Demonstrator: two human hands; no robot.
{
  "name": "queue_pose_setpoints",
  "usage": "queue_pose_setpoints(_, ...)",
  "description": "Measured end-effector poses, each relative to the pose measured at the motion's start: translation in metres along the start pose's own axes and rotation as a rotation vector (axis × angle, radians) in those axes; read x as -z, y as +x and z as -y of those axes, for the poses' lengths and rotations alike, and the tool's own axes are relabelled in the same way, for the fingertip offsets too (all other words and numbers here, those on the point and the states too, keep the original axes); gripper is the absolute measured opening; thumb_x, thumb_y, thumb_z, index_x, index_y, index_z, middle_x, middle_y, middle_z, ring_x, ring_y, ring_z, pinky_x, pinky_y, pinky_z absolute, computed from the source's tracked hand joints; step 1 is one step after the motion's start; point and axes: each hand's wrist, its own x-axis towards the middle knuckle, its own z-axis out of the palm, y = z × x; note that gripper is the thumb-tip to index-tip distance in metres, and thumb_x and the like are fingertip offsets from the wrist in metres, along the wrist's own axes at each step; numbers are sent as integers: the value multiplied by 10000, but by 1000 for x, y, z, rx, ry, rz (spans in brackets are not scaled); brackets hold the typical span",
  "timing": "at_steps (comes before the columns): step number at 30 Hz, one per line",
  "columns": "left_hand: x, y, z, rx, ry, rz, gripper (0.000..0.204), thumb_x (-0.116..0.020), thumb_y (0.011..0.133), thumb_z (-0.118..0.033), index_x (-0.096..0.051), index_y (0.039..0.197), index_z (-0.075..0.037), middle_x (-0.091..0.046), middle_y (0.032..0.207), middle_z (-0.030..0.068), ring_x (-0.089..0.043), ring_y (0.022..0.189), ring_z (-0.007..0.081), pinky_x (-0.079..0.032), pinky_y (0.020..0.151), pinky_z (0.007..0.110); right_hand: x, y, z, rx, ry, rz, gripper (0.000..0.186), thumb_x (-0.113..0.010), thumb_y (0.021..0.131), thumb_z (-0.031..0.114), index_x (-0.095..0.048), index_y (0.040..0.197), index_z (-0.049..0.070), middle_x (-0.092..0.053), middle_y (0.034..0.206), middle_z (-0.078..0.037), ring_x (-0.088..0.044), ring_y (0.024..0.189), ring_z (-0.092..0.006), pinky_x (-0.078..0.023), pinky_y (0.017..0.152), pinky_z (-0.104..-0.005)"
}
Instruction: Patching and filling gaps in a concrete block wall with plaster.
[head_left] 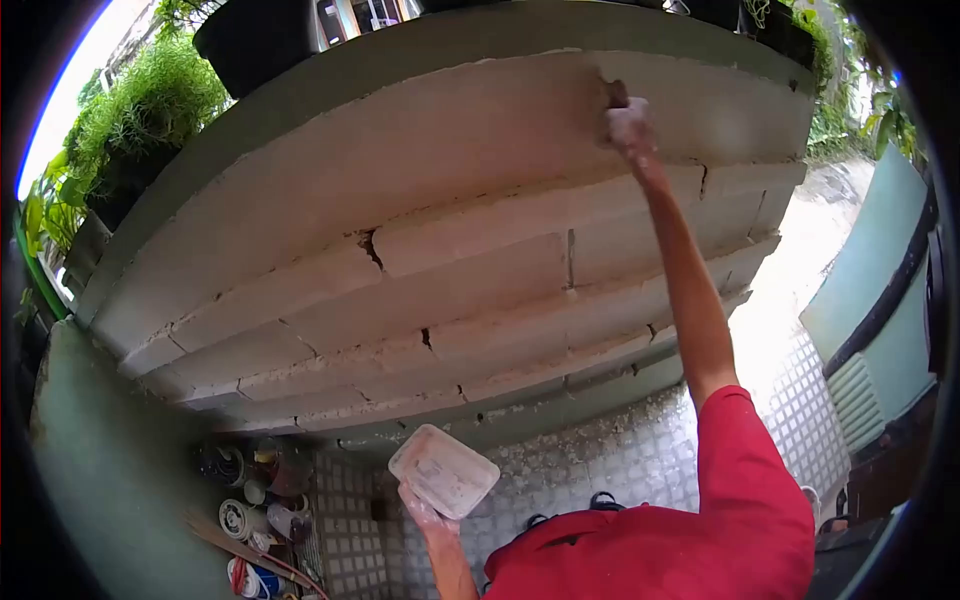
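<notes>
My left hand grips the side of a shallow white plastic tray with pale smears inside, low in the view near my body. My right arm stretches up to a white block wall, where my right hand, coated in pale dust, holds a small dark tool against or very near the upper, smooth band; motion blur hides the tool's exact shape. Below that band the blocks form several stepped courses with dark gaps and cracks at their joints.
A grey-green ledge tops the wall, carrying planters and leafy plants. A green side wall stands left, with buckets and rods at its foot. The tiled floor runs right toward a bright opening and pale blue panels.
</notes>
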Motion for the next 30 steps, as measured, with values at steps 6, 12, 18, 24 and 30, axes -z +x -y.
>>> queue_pose_setpoints(6,2,-8,12,35,-38,-26,617,-446,923,-512,-423,1399,-120,-516,1342,72,-535,1197,283,-498,960,467,-95,-17,-12,841,-658,-641,179,-507,760,150,-635,816,37,-606,761,-180,-598,704,-385,-498,695,-487)
queue_pose_setpoints(12,-2,-5,19,80,-58,28,617,-442,939,-507,-410,1412,-112,-495,1384,78,-514,1236,293,-469,1006,476,-142,-66,26,654,-628,-197,225,-553,793,152,-654,983,86,-664,950,-133,-624,823,-344,-510,693,-462)
queue_pose_setpoints(18,-18,-15,15,125,-67,9,620,-446,948,-515,-412,1416,-111,-503,1387,101,-500,1262,302,-445,1037,505,-109,-120,49,400,-238,116,292,-568,804,144,-670,1050,25,-668,817,-134,-665,745,-257,-556,655,-394)
queue_pose_setpoints(24,-21,-23,10,151,-85,51,624,-438,950,-500,-408,1382,-51,-534,1329,129,-552,1204,276,-460,1021,436,-99,-329,32,-490,710,401,250,-630,873,173,-627,1036,-16,-652,863,-63,-648,692,-138,-578,637,-329)
queue_pose_setpoints(30,-19,-23,23,348,-75,-8,515,-478,935,-368,-459,1318,-25,-564,1263,144,-579,1149,268,-473,992,418,-124,-400,-4,-406,98,574,283,-641,864,240,-647,811,-39,-581,647,-87,-521,595,-179,-414,589,-341)
